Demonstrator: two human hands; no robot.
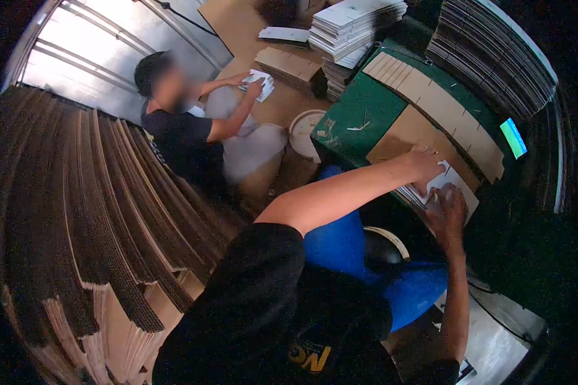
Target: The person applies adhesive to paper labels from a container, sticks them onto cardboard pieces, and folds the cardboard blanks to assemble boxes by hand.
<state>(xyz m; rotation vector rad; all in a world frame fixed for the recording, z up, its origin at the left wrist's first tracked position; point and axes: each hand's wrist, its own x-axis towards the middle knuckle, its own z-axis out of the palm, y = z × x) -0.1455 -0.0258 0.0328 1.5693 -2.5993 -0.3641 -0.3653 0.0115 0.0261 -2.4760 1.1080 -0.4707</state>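
Observation:
A small stack of white cardboard sheets (459,182) lies at the near edge of a green table (370,106). My left hand (424,167) grips the left end of the stack, its thumb down along the near side. Close beside it, my right hand (448,208) is bent round the near edge of the same sheets, fingers curled on top. A flat brown cardboard sheet (399,133) lies just beyond my left hand. Behind it runs a long fanned row of brown cardboard pieces (440,106). Some of my fingertips are hidden.
A seated co-worker (186,128) handles white sheets (262,90) at the left. Tall stacks of cardboard (488,58) stand at the back right, near a lit phone (513,138). White piles (340,29) stand at the back. Corrugated sheets (109,192) fill the left side.

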